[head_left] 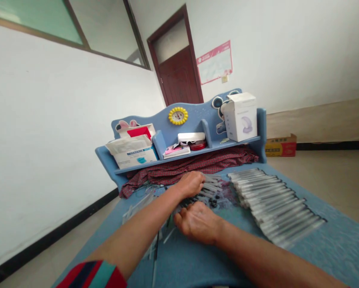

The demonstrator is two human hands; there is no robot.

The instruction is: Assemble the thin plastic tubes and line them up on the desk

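Note:
My left hand (191, 184) reaches over a heap of clear pen barrels (211, 186) at the middle of the blue desk, its fingers curled down and mostly out of sight. Closer to me, my right hand (199, 222) is closed in a fist with its knuckles up; whatever it grips is hidden. Small black pen caps (213, 201) lie between the hands and the heap. To the right, several assembled-looking pens with clear barrels (272, 204) lie side by side in a long stack. Thin clear tubes (139, 206) are scattered left of my forearms.
A blue shelf (185, 154) runs along the desk's back, holding a mask box (134, 156), a white carton (242, 118) and small items. Checked cloth (194, 162) is bunched beneath it. A cardboard box (281, 146) stands on the floor at the right.

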